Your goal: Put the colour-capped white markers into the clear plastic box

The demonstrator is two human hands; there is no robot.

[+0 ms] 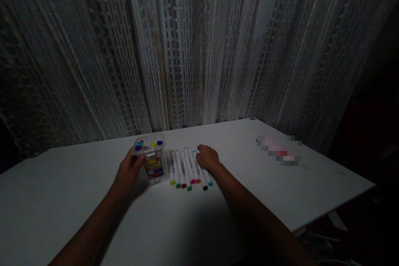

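My left hand is closed around the side of a clear plastic box, its thumb across the front near a printed label. Inside the box stand a few markers with blue, purple and yellow ends showing at the top. To its right, several white markers lie side by side on the table, their coloured caps toward me: yellow, green, red, pink, orange, black and light blue. My right hand reaches over the right end of this row, fingers curled round the far end of a marker with a light blue cap; the fingertips are partly hidden.
The white table runs back to a patterned grey curtain. A blurred pink and red item lies at the right side of the table. Dim clutter shows below the table's right edge.
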